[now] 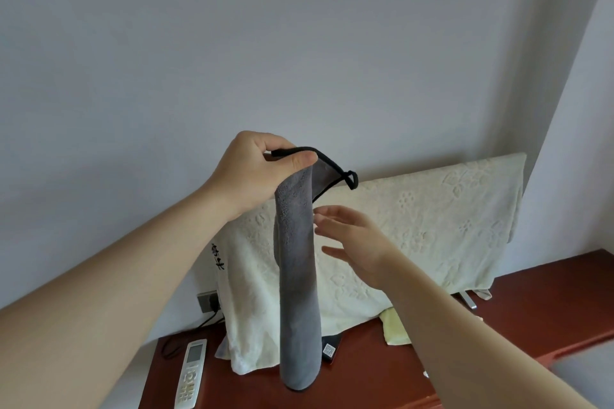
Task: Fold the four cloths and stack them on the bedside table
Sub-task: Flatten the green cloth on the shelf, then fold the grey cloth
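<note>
Left hand (252, 169) pinching hanging grey cloth (297, 262), right hand (352, 239) spread beside it, above red-brown table (398, 372)

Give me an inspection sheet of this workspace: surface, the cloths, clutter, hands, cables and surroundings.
Surface: red-brown table, glossy, partly covered.
Job's things: grey cloth with black trim hangs lengthwise; yellow cloth lies on the table at the lower edge of the pale towel.
Clutter: white remote; black device with a QR label.
Hands: left hand pinches the grey cloth's top edge; right hand open, fingers spread beside the cloth, contact unclear.
Cables: black cable runs from the wall socket onto the table.
Surroundings: plain pale wall; the pale towel drapes over an upright object.
</note>
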### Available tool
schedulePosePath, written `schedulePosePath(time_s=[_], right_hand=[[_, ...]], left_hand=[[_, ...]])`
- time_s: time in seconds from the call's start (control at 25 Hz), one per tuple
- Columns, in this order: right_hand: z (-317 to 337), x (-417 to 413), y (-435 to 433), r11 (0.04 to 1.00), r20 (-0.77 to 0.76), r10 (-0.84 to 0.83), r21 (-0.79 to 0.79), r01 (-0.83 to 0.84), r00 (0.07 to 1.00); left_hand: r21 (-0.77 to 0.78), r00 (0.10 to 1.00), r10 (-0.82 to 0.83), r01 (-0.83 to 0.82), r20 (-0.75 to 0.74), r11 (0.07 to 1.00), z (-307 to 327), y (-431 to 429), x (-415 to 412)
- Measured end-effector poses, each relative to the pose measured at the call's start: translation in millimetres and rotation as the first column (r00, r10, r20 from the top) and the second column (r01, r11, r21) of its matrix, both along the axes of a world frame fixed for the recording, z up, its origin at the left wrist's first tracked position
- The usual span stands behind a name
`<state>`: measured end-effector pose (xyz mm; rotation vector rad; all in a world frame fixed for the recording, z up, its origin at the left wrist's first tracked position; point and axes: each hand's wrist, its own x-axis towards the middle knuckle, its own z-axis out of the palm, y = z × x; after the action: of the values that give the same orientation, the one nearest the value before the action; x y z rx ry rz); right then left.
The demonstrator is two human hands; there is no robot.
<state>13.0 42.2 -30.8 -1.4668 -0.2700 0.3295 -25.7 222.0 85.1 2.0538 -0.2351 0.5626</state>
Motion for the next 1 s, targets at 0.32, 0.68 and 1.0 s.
schedulePosePath(time_s=[0.32,0.68,1.0], right_hand=[[-13,1,4,0.993,0.017,0.102,0.056,-0.102,0.995],[42,1,-24,0.962,0.498,-0.244,0.015,0.273,0.832],[24,-8,-37,0.924,0.553,-0.163,-0.206,0.323,0.817]], left_hand=[[0.262,0.990,0.094,-0.120,0.107,0.958,6,-4,-1],[0.379,0.992,0.122,-0.129,0.042,0.917,-29,2,3],[0.610,0.950,0.033,0.174,-0.311,0.773,-72,37,-6]])
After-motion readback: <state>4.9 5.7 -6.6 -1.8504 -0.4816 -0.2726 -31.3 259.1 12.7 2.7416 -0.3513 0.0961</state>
